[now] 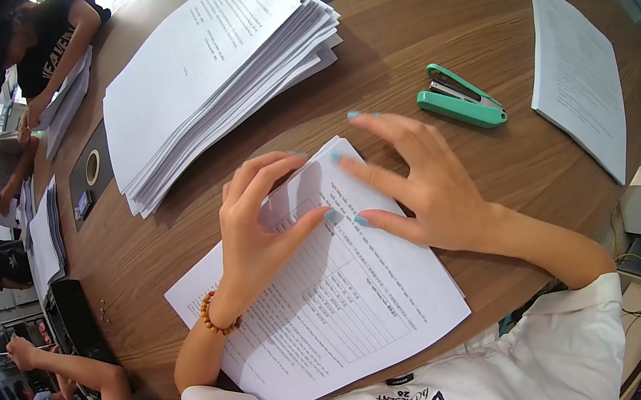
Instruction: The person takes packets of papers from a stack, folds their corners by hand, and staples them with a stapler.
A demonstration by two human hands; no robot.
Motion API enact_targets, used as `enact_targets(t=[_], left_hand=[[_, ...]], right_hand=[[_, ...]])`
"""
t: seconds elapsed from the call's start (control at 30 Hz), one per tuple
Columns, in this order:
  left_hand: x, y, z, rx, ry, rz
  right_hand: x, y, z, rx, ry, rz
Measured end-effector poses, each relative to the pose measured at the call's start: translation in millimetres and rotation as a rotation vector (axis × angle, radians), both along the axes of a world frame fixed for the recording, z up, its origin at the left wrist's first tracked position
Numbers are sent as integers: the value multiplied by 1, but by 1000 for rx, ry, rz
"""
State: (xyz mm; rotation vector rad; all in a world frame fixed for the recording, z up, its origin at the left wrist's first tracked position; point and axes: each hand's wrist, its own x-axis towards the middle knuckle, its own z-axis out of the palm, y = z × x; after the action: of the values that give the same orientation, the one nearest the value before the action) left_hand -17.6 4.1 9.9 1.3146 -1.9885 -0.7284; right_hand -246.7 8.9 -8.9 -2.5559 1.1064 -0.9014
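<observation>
A thin sheaf of printed papers [324, 288] with a table form on its top page lies tilted in front of me. My left hand [258, 216] arches over its left part, fingers bent along the far left edge and thumb stretched over the page. It looks open, not pinching the sheets. Over the right edge is my right hand [423, 178], open with fingers spread and slightly blurred. Its thumb is at the page; whether the fingertips touch the paper I cannot tell. Beyond it a green stapler [461, 98] rests on the table, its arms apart.
A tall stack of printed sheets [191, 79] stands at the far left on the wooden table [388, 37]. Another paper pile [578, 81] lies at the right edge. Round cable holes sit in dark panels. Several people are along the left side, one handling papers [68, 99].
</observation>
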Motion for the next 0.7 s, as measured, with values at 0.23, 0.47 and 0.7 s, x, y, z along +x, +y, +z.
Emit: enact_targets(t=[0.23,0.47,0.7], left_hand=[[4,0,-3,-26,-85,-35],[10,0,3,-61,-102,-30],[133,81,31,176,508,799]], right_hand=[[0,-3,2,21,16,13],[-1,-4,0,56,-74,12],[-51,14,52,1284,-1093,-91]])
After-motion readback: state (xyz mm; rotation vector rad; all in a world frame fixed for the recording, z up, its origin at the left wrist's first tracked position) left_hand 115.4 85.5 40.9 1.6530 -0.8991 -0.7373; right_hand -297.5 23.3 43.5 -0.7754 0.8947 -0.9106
